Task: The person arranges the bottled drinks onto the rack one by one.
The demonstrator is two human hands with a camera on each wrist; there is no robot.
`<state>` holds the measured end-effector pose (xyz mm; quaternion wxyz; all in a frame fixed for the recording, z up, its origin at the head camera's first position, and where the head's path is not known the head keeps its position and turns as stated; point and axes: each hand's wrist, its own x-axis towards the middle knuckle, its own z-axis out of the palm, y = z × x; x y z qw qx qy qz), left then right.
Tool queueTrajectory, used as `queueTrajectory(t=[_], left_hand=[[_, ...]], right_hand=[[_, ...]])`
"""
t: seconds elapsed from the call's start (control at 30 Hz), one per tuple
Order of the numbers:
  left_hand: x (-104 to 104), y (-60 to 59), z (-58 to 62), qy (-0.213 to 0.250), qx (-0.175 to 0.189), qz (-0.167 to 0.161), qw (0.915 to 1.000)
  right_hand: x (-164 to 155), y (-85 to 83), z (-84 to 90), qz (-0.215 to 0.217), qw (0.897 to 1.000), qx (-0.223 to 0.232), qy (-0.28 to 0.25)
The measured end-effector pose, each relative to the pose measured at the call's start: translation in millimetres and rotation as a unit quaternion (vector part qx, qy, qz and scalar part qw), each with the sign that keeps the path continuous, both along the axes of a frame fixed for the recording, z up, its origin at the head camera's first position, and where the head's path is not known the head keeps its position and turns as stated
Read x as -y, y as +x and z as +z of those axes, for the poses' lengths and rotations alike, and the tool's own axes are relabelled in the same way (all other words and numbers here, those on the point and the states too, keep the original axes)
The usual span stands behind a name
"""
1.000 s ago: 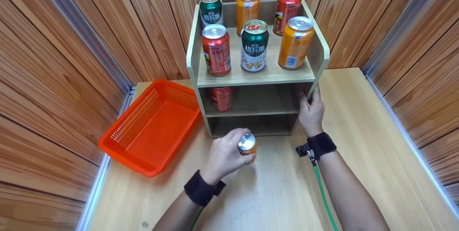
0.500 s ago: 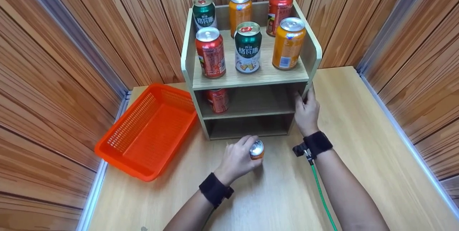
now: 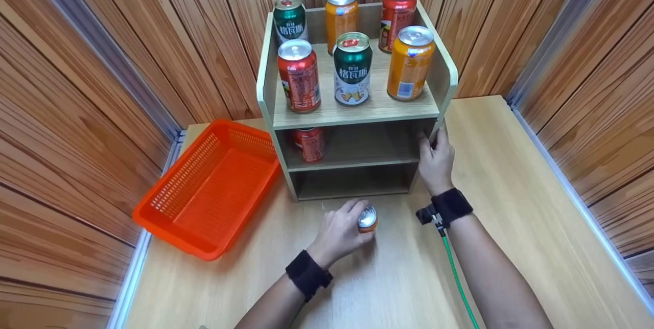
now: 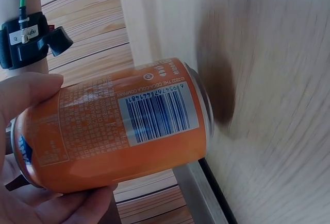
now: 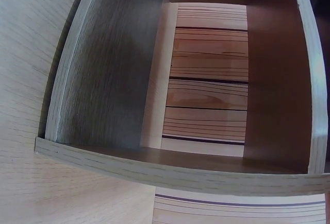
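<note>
My left hand [image 3: 340, 234] grips an orange drink can [image 3: 367, 219] by its upper part, just in front of the wooden shelf unit [image 3: 357, 119]. In the left wrist view the can [image 4: 118, 126] shows its barcode, with fingers and thumb around its top end. Its base seems slightly off the tabletop, where a shadow falls. My right hand [image 3: 437, 163] holds the unit's right side panel, thumb on the inner side; the other fingers are mostly hidden behind the panel. A red can [image 3: 310, 145] stands at the left of the middle shelf.
Green, orange and red cans stand in two rows on the top shelf [image 3: 327, 112], among them a green can [image 3: 352, 71]. An orange-red plastic basket [image 3: 204, 181] sits left of the unit. Wood-patterned walls [image 3: 92, 89] enclose the wooden table [image 3: 490, 165].
Over the last second my left hand has carried the orange can to the right and slightly nearer to me. The head view has shifted a little. My right hand keeps its hold on the panel.
</note>
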<state>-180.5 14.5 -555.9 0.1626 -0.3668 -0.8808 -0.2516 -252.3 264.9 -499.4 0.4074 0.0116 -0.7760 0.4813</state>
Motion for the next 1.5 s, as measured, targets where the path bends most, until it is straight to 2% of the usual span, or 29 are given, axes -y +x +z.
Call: queueTrajectory(t=[0.5,0.67,0.77,0.83,0.9,0.97,1.03,1.13,1.33,1.4,1.5], left_hand=[[2.5,0.1,-15.1,0.006,0.034,-0.002,0.9994],[5.6,-2.1,-14.1,-0.009,0.045,-0.012,0.9989],[11.5,-5.2,-8.0,-0.022,0.058,-0.015,0.998],[17.5,-9.9,0.7,-0.011,0.054,-0.017,0.9983],[24.8,-16.9,13.4,0.019,0.028,-0.016,0.9993],[33.0,-26.1,28.1,0.062,-0.015,-0.013,0.9979],[41.6,-34.4,44.4,0.109,-0.065,-0.005,0.9919],[54.7,-42.8,65.0,0.177,-0.113,0.002,0.9777],[76.8,-56.6,96.5,0.266,-0.209,0.004,0.9411],[84.2,-62.4,104.8,0.283,-0.234,0.02,0.9299],[96.0,-71.1,111.6,0.303,-0.245,0.077,0.9178]], right_hand=[[0.7,0.6,-1.7,-0.006,1.0,0.005,-0.004],[0.6,-0.4,-1.3,-0.007,1.0,0.005,-0.007],[0.9,-1.6,-1.2,0.003,1.0,0.01,-0.011],[1.1,-1.9,-1.3,0.009,1.0,0.013,-0.013],[1.1,-1.8,-1.7,0.008,1.0,0.014,-0.011],[0.8,-1.4,-2.2,0.001,1.0,0.012,-0.008],[0.3,-0.9,-2.2,-0.008,1.0,0.009,-0.004],[0.1,-0.1,-1.4,-0.013,1.0,0.004,-0.002],[-1.4,-0.8,-0.7,-0.007,1.0,0.001,0.004],[-1.3,-1.1,-1.1,-0.01,1.0,0.003,0.005],[-0.2,-1.3,-1.3,-0.007,1.0,0.01,0.001]])
